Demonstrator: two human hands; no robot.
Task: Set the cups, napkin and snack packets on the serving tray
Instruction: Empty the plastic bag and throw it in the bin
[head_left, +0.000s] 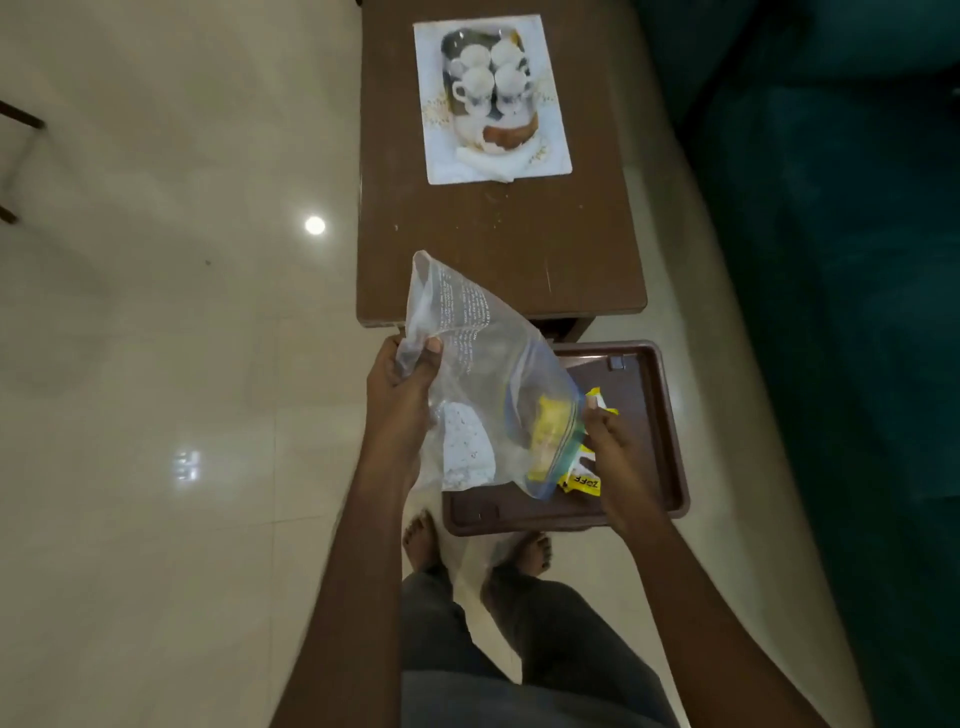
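Note:
My left hand (402, 387) grips the upper edge of a clear zip bag (475, 374) held above a brown serving tray (654, 415). Inside the bag are a yellow snack packet (548, 436) and something white and speckled (465, 441). My right hand (613, 441) pinches the bag's blue zip end together with a yellow packet (582, 483) that sticks out over the tray. Far off on the brown table (498, 249), several white cups (491, 75) stand on a dark tray on a white mat (550, 130), with a white napkin (498, 158) at its near edge.
The brown serving tray sits on a low stand just in front of my bare feet (421, 540). A dark teal sofa (831, 260) runs along the right. Glossy cream floor tiles (156, 364) spread to the left, with a chair leg at the far left.

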